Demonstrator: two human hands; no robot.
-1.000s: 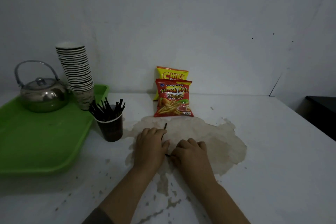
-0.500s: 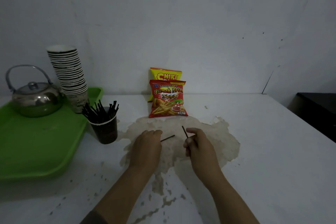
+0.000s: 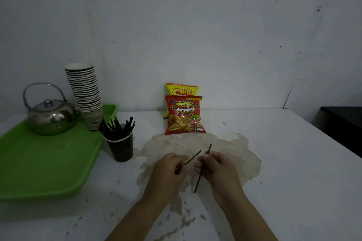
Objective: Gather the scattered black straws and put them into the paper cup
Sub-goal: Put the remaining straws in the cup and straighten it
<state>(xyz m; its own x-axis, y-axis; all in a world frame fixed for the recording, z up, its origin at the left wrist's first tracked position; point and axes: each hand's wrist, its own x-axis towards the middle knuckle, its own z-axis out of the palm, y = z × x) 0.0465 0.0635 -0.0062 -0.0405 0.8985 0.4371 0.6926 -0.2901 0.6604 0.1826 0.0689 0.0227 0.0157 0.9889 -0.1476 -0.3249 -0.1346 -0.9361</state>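
Note:
My left hand [image 3: 169,170] pinches one black straw [image 3: 194,157], whose free end points up and to the right. In my right hand [image 3: 217,168] I hold a second black straw [image 3: 198,182], nearly upright, its ends showing above and below my fingers. Both hands hover close together above the stained patch of the white table [image 3: 274,162]. A dark paper cup [image 3: 121,148] with a white rim stands to the left of my hands, beside the tray, and several black straws [image 3: 117,128] stick out of it.
A green tray [image 3: 45,162] at the left carries a metal kettle [image 3: 50,116] and a tall stack of paper cups [image 3: 85,94]. Two snack bags [image 3: 184,115] lean against the wall behind my hands. A dark surface [image 3: 342,127] lies beyond the table's right edge.
Both hands have lifted off the table, each with a straw. The right hand's straw now shows its full length, and the two hands have come closer together.

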